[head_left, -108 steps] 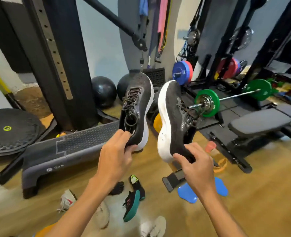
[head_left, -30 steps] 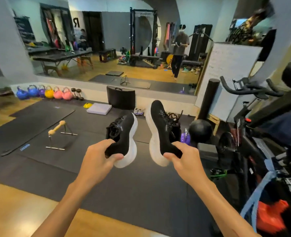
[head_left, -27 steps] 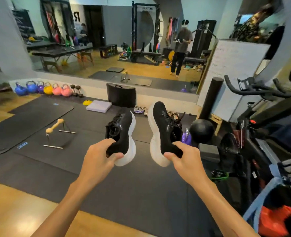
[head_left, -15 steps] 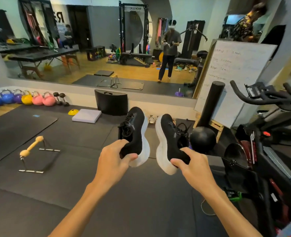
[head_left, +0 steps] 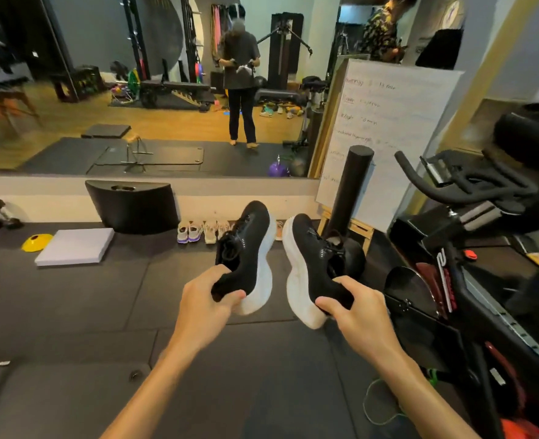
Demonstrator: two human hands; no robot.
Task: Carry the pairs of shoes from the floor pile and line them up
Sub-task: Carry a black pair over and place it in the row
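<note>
Two black knit shoes with thick, curvy white foam soles hang mid-frame, the left shoe [head_left: 246, 258] pinched at its heel by the left hand [head_left: 203, 307], the right shoe [head_left: 314, 269] gripped likewise by the right hand [head_left: 361, 315]. Beyond them, pale sneakers [head_left: 203, 231] line the mirror's base on the dark rubber matting [head_left: 72, 312].

A wall mirror [head_left: 135, 90] is seen at the far side. A whiteboard [head_left: 385, 137] and exercise bike [head_left: 452, 280] are placed right; a yellow cone [head_left: 37, 242] and white pad [head_left: 75, 247] left.
</note>
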